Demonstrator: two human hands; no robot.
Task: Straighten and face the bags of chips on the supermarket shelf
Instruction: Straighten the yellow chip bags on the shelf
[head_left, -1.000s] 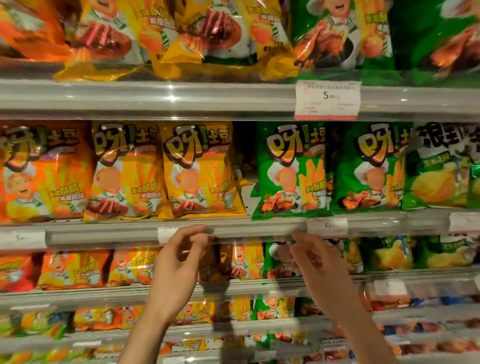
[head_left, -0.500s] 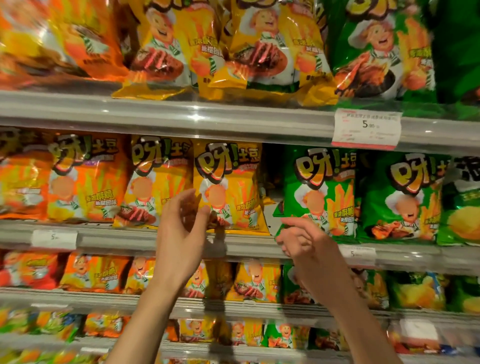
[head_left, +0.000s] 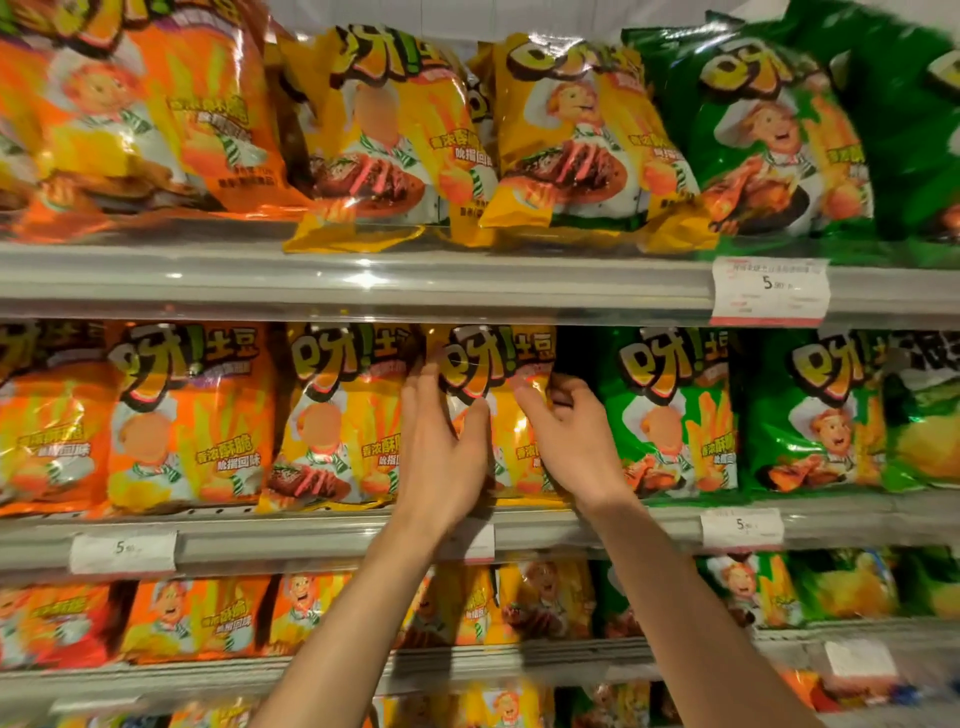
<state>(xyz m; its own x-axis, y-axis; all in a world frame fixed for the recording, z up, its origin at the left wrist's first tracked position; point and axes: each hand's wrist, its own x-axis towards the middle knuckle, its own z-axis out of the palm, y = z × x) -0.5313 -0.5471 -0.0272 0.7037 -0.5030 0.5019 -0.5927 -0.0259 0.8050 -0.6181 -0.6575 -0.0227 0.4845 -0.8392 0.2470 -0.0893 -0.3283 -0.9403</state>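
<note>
— Where both hands meet on the middle shelf (head_left: 322, 538), which bag is being handled?
— A yellow chip bag (head_left: 501, 415) is held from both sides; it stands upright at the shelf's front edge, between another yellow bag (head_left: 337, 415) on its left and a green bag (head_left: 667, 410) on its right, with a dark gap showing beside the green one.
— How is the left hand (head_left: 441, 452) placed?
— Its fingers (head_left: 421, 384) are laid almost straight along the bag's left edge, the thumb pressed on the front; the bag is touched rather than clutched.
— And the right hand (head_left: 576, 441)?
— The bag's right edge is gripped; the fingers (head_left: 569, 387) are curled round behind it and the thumb is set on the front.
— What else is seen?
— Orange bags (head_left: 192, 415) are lined up toward the shelf's left end; a price tag (head_left: 742, 526) is fixed on the front rail; a larger tag (head_left: 769, 291) hangs from the upper shelf (head_left: 363, 283).
</note>
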